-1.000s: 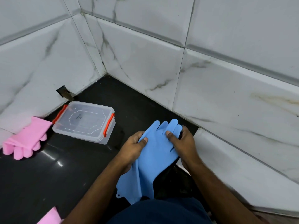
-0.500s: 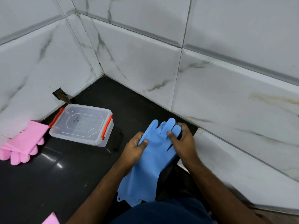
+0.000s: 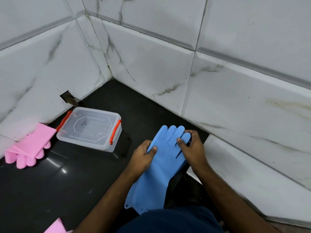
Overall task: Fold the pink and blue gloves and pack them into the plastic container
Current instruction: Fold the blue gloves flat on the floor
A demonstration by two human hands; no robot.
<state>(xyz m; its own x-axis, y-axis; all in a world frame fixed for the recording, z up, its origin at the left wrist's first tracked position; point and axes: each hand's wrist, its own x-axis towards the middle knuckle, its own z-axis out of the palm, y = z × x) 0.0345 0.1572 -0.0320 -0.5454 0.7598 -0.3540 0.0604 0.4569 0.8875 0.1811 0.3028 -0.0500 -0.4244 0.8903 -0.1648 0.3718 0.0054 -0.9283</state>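
Your left hand point(image 3: 143, 157) and right hand point(image 3: 191, 148) both pinch the blue gloves point(image 3: 161, 165) near center; lidded plastic container point(image 3: 89, 128) far left, pink gloves point(image 3: 28, 147) just beside it on the black floor point(image 3: 50, 190)

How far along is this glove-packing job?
Early on. One pink glove lies folded beside the plastic container, not inside it. The container's lid is on, orange clips down, and it looks empty. In hand: the left hand and right hand hold the blue gloves flat, unfolded. Left: folding these, opening the container, packing everything.
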